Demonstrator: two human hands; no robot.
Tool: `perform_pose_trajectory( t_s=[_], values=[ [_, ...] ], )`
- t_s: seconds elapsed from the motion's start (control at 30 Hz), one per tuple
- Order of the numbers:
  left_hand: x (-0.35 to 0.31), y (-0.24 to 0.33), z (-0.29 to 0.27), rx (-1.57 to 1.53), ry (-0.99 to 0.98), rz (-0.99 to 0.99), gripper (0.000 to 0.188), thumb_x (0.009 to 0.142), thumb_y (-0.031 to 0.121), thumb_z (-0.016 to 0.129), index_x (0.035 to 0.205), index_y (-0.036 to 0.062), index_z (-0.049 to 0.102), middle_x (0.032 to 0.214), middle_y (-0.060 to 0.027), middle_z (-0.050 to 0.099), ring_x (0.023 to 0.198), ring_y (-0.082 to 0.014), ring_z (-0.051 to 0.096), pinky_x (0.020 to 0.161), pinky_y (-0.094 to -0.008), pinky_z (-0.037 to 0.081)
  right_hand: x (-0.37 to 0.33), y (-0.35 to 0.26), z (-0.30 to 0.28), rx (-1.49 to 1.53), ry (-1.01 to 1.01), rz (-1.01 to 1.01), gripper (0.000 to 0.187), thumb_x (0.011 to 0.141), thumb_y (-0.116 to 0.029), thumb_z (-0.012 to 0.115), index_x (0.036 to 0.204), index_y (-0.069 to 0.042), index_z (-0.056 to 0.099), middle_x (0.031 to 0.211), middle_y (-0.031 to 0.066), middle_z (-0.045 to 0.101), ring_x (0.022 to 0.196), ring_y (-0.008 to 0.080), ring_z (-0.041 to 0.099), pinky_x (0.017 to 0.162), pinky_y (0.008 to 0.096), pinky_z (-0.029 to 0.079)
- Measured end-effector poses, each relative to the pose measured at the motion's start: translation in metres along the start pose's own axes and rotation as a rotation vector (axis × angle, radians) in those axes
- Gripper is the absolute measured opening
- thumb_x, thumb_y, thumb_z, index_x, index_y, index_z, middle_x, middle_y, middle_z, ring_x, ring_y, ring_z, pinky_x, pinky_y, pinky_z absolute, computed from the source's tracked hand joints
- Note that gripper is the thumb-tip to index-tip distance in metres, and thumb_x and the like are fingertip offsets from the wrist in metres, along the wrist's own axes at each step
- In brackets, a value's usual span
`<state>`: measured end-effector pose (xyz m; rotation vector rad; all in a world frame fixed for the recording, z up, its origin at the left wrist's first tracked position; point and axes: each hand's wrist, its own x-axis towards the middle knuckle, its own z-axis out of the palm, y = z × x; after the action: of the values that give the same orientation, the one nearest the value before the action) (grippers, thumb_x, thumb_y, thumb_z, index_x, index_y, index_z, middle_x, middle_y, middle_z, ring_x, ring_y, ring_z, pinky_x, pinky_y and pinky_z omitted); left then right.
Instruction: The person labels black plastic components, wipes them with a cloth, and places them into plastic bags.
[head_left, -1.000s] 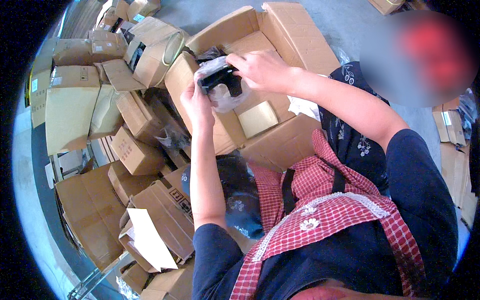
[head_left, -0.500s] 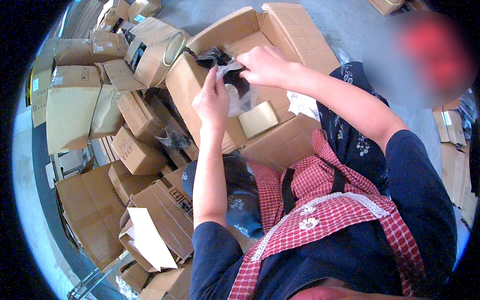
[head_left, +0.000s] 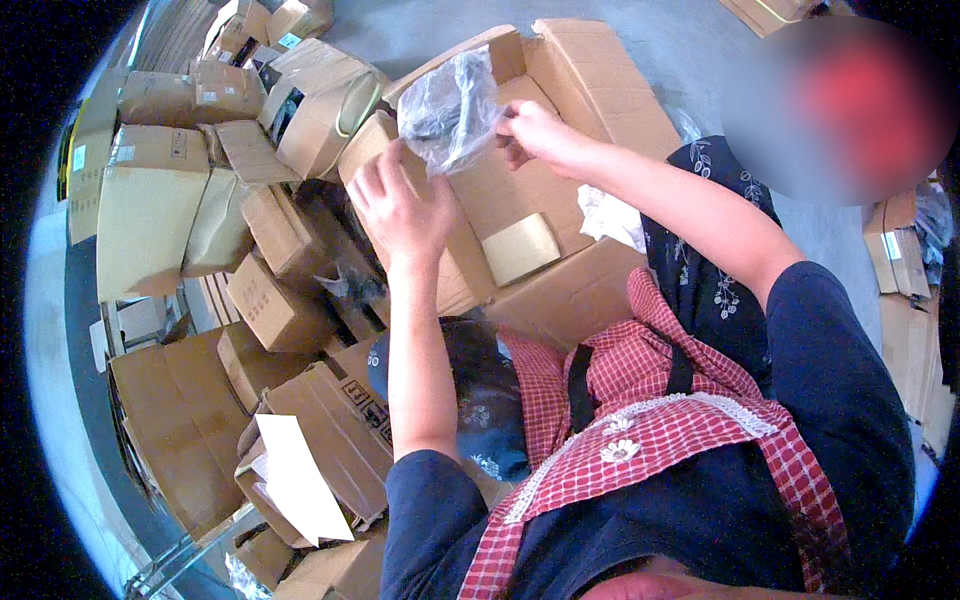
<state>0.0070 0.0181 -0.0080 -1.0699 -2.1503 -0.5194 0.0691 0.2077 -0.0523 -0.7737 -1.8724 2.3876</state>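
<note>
A crumpled clear plastic bag [head_left: 450, 105] with something dark showing through it hangs over the open cardboard carton [head_left: 605, 85]. My right hand [head_left: 540, 138] has its fingers curled at the bag's right edge and appears to pinch it. Just below the bag's left side is my left hand [head_left: 405, 205], slightly blurred, with its fingers apart and no hold on anything visible. A small tan cardboard block [head_left: 521, 250] lies inside the carton near its close side. White crumpled wrapping [head_left: 612, 215] sits at the carton's right edge.
Cardboard boxes are heaped on the left, among them a tall carton [head_left: 150, 210] and a smaller box [head_left: 280, 300]. A white sheet [head_left: 300, 480] rests on a box at lower left. More flattened cartons [head_left: 890, 250] stand at far right, near a blurred round patch.
The plastic bag has risen out of the carton and spread out above it. My left hand has let go and opened slightly lower; my right hand has shifted a little right.
</note>
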Motion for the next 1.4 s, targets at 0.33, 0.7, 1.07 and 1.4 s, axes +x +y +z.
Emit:
perform_pose_trajectory(
  t_s=[0.33, 0.7, 1.07, 1.4],
  values=[
    [-0.019, -0.011, 0.024, -0.027, -0.543, -0.322, 0.020, 0.085, 0.024, 0.055, 0.094, 0.0075, 0.063, 0.075, -0.0198, 0.066, 0.073, -0.0406, 0.065, 0.065, -0.0520, 0.049, -0.002, 0.008, 0.011, 0.546, -0.123, 0.071, 0.012, 0.091, -0.008, 0.053, 0.100, -0.003, 0.058, 0.093, 0.0111, 0.063, 0.077, 0.0218, 0.062, 0.068, 0.0376, 0.054],
    [-0.017, 0.045, 0.025, -1.180, -0.663, -0.843, 0.038, 0.098, 0.034, 0.051, 0.071, 0.0080, 0.056, 0.062, -0.0026, 0.057, 0.052, -0.0123, 0.052, 0.051, -0.0282, 0.043, 0.044, 0.037, -0.015, -0.238, -0.008, -0.379, 0.022, 0.089, -0.012, 0.060, 0.109, -0.003, 0.060, 0.098, 0.0141, 0.065, 0.093, 0.0262, 0.063, 0.084, 0.0367, 0.051],
    [-0.023, 0.005, 0.026, -1.559, -0.667, -1.248, 0.033, 0.097, 0.030, 0.048, 0.071, 0.0100, 0.047, 0.065, -0.0028, 0.052, 0.058, -0.0174, 0.052, 0.056, -0.0297, 0.040, -0.010, -0.005, -0.033, -1.234, -0.449, -0.617, 0.112, 0.067, -0.051, 0.078, 0.150, -0.007, 0.017, 0.152, 0.0257, 0.019, 0.139, 0.0408, 0.022, 0.114, 0.0501, 0.024],
    [-0.017, 0.015, -0.030, -1.469, -0.963, -0.801, 0.036, 0.095, 0.027, 0.053, 0.068, 0.0029, 0.052, 0.060, -0.0060, 0.049, 0.053, -0.0197, 0.053, 0.053, -0.0314, 0.043, -0.016, -0.013, -0.013, -1.108, -0.696, -0.592, 0.036, 0.068, -0.005, 0.064, 0.103, -0.006, 0.068, 0.088, 0.0177, 0.067, 0.085, 0.0304, 0.064, 0.072, 0.0401, 0.050]
  ],
)
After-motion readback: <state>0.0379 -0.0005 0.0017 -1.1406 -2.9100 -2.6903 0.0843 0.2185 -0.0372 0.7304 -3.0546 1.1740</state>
